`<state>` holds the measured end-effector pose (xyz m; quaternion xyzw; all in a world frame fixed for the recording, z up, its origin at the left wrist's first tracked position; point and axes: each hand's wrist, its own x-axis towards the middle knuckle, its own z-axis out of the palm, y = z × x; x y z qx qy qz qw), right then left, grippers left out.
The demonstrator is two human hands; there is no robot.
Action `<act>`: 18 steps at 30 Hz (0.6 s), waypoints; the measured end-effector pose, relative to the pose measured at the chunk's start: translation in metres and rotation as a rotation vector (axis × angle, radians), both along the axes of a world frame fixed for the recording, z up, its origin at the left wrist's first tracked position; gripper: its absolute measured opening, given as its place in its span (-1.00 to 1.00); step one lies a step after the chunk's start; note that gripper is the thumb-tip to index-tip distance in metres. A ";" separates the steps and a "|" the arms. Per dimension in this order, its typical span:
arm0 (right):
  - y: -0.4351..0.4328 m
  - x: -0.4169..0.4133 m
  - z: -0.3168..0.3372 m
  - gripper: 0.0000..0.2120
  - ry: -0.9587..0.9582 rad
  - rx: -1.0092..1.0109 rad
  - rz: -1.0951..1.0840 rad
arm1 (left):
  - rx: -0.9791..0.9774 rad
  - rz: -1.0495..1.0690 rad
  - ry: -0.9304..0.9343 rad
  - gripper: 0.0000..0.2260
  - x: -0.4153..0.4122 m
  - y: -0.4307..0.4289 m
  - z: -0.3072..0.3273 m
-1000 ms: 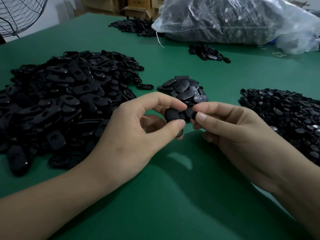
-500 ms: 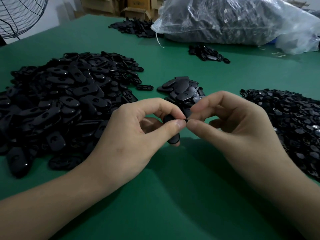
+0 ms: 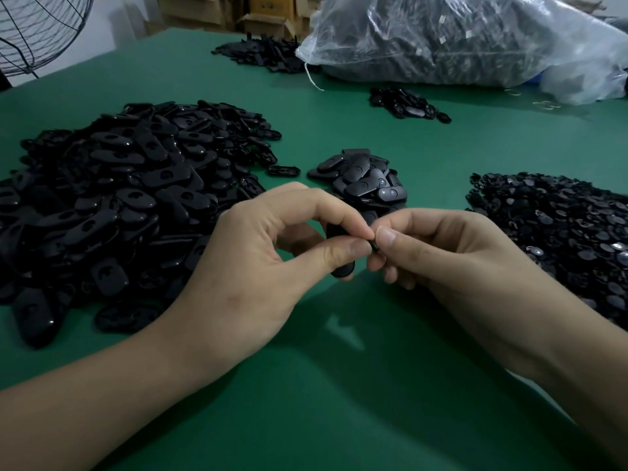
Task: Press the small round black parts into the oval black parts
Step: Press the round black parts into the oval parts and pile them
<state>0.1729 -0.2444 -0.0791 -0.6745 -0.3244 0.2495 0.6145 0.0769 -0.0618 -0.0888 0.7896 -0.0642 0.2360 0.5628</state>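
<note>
My left hand (image 3: 258, 266) pinches an oval black part (image 3: 343, 266) between thumb and forefinger, held on edge above the green table. My right hand (image 3: 452, 263) meets it fingertip to fingertip, its thumb pressing against the oval part's upper end. Fingers hide any small round part between them. A big heap of oval parts (image 3: 112, 198) lies to the left. A heap of small round parts (image 3: 560, 232) lies to the right. Just beyond my hands sits a small pile of oval parts (image 3: 363, 180), some showing a round insert.
The green table (image 3: 323, 385) stretches toward me. At the far side lie a large clear plastic bag of parts (image 3: 458, 39), two more small black piles (image 3: 407, 103) (image 3: 265, 54), cardboard boxes and a fan grille (image 3: 37, 25) at far left.
My right hand has closed in from the right and lowered its fingers until its thumb presses on the oval part. My left hand has stayed nearly where it was.
</note>
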 end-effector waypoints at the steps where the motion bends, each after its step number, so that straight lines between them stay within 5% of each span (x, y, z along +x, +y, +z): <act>1: 0.000 0.000 0.000 -0.85 0.005 0.001 0.004 | 0.013 0.005 -0.008 -0.94 0.000 0.000 0.000; 10: -0.001 -0.001 0.004 -0.82 0.036 -0.027 0.060 | 0.157 0.074 -0.094 -0.94 -0.003 -0.002 0.003; 18: 0.002 -0.005 0.002 -0.77 0.033 0.015 -0.039 | 0.000 0.087 0.075 -0.89 -0.005 -0.005 0.001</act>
